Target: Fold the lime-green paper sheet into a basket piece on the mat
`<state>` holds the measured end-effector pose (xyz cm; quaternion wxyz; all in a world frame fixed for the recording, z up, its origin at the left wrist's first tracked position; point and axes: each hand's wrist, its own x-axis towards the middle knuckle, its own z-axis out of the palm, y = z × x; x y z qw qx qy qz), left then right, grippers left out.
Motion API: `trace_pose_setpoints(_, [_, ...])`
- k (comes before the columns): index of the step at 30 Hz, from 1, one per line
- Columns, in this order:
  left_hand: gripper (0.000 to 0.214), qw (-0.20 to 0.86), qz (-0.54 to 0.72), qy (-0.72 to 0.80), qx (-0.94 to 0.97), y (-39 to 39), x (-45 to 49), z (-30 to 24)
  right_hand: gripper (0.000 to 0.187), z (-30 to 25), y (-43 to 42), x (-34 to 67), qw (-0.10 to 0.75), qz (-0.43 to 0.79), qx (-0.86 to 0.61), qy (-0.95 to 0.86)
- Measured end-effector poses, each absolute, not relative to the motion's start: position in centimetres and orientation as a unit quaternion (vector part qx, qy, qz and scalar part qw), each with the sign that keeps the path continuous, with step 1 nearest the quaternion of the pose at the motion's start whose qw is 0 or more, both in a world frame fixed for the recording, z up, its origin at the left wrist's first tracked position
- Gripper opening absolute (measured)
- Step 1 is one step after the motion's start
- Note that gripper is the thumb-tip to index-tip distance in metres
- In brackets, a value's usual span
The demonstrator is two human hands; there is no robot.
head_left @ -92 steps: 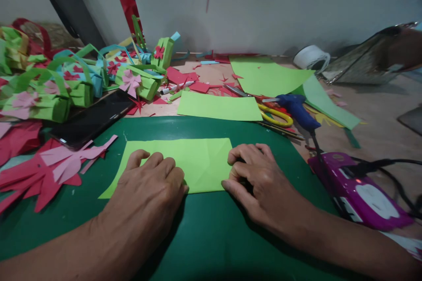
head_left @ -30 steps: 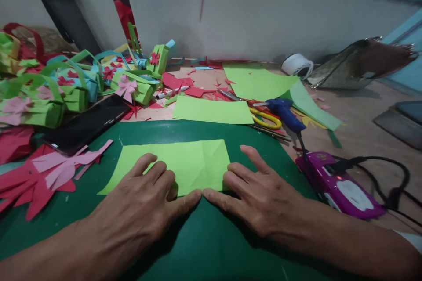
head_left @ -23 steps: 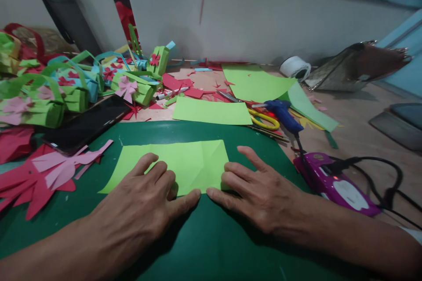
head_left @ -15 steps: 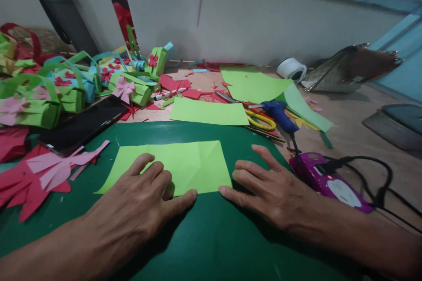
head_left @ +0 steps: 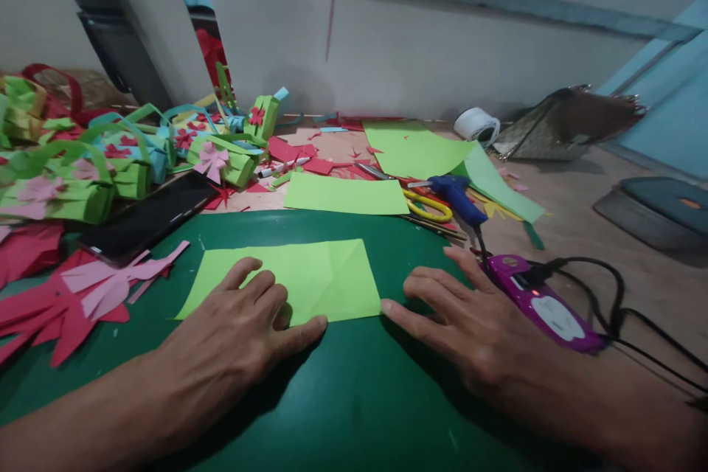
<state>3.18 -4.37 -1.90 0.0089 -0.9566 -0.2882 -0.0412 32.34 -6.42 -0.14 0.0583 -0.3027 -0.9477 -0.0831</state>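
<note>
A light green sheet of paper lies on the green board, with faint creases near its right end. Across its left part rests my left hand, fingers bent and apart, thumb stretched along the near edge; it presses the sheet without wrapping round it. My right hand is open beside the sheet's right end, its thumb tip at the near right corner and its other fingers apart over the board. The left hand covers the sheet's near left portion.
Beyond the board are another green strip, yellow-handled scissors and a blue glue gun. A purple power strip with black cables stands right. Paper baskets, a phone and pink and red cutouts lie left.
My right hand has shifted slightly right, its thumb easing away from the sheet's near edge. My left hand stays on the paper. The camera view has tilted up and turned a little.
</note>
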Motion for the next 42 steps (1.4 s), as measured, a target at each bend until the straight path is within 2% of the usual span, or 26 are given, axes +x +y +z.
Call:
trace_pose_setpoints(4, [0.040,0.049,-0.071,-0.279,-0.956,-4.4,3.0,-2.7,0.036,-0.2,-6.3,28.9,0.082,-0.068,-0.264,-0.959])
trace_pose_setpoints(8, [0.027,0.030,-0.129,-0.286,-0.949,-4.6,2.7,-3.0,0.028,-1.0,-5.4,27.2,0.041,-0.037,-0.247,-0.967])
trace_pose_setpoints(19, [0.038,-0.046,-0.155,-0.297,-0.941,-4.8,2.7,-2.8,0.038,-0.6,-4.8,25.9,-0.005,-0.017,-0.230,-0.973])
trace_pose_setpoints(23, [0.042,-0.039,-0.162,-0.294,-0.941,-4.8,2.6,-2.8,0.035,-0.5,-4.7,26.3,-0.012,-0.012,-0.222,-0.975])
trace_pose_setpoints(29, [0.037,-0.040,-0.158,-0.292,-0.942,-4.6,2.5,-3.4,0.033,-0.9,-4.9,29.3,0.012,-0.043,-0.252,-0.967])
trace_pose_setpoints(36, [0.038,-0.027,-0.164,-0.302,-0.939,-4.6,2.3,-3.8,0.048,-1.5,-6.2,33.4,-0.015,-0.078,-0.305,-0.949])
trace_pose_setpoints(39, [0.036,-0.031,-0.158,-0.307,-0.938,-4.8,2.3,-3.8,0.048,-1.5,-6.8,34.3,-0.005,-0.103,-0.326,-0.940])
trace_pose_setpoints(42, [0.036,-0.053,-0.167,-0.310,-0.934,-5.0,3.0,-3.7,0.049,-1.0,-7.4,34.0,0.052,-0.131,-0.348,-0.927])
